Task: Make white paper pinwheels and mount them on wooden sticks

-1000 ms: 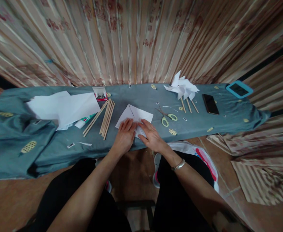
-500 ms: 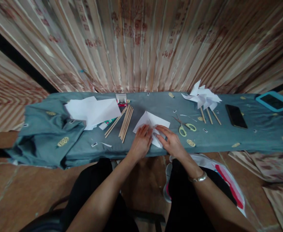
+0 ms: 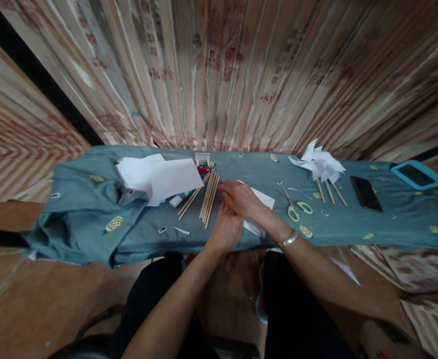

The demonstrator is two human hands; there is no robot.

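A white sheet of paper (image 3: 263, 198) with cut slits lies on the cloth, its left part covered by my hands. My left hand (image 3: 226, 227) is at the paper's near left side; its fingertips are hidden under my right hand. My right hand (image 3: 239, 197) crosses over the left one, fingers stretched out to the left and apparently holding nothing. Its fingertips are close to a bundle of thin wooden sticks (image 3: 209, 199), seemingly without touching them. Just right of the paper are scissors (image 3: 294, 205) with light green handles.
At left are a stack of white paper (image 3: 166, 177), a small red-and-white box (image 3: 203, 162) of dark small pieces and a glue tube (image 3: 179, 198). White paper pinwheels (image 3: 321, 164) on sticks, a phone (image 3: 366, 193) and a blue-framed tablet (image 3: 417, 174) lie at right.
My right hand has left the paper's right side and swung left across my left hand toward the sticks. The whole view has shifted slightly.
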